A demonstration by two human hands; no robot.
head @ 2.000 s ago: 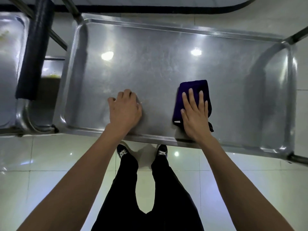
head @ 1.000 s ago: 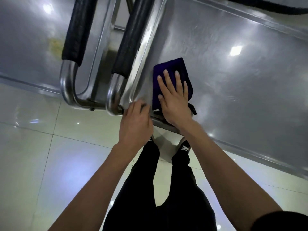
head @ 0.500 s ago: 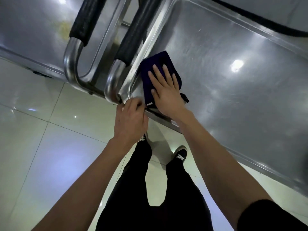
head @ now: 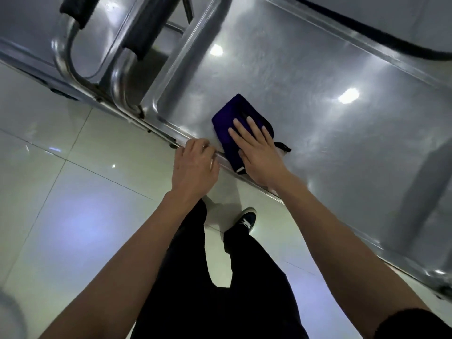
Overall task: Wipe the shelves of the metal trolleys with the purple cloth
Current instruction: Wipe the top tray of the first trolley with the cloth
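Near the front edge of the trolley shelf [head: 305, 77], close to its left front corner, lies the purple cloth [head: 233, 118], folded into a rough oblong whose long axis runs from the front rim back and away toward the shelf's far edge. The right hand [head: 259, 150] lies flat on the cloth's nearer half, its fingers [head: 253, 128] straight and slightly spread, pressing down rather than gripping; they point along the cloth's long axis, so the free part of the cloth lies just ahead of the fingertips. A small dark loop or tag pokes out from under the hand on its right side. The left hand [head: 194, 167] sits just beside the cloth to its left, on the shelf's raised front rim [head: 276, 195], its fingers curled over the rim and apparently holding it, though how firmly cannot be told. The right hand is plainly the one on the cloth, and most of the unwiped-looking steel stretches off to its right and toward the far edge, so the next stroke probably calls for sliding that way. Off the left corner, two padded handle bars [head: 137, 37] of the trolleys stand side by side. Pale floor tiles [head: 73, 192] lie below.
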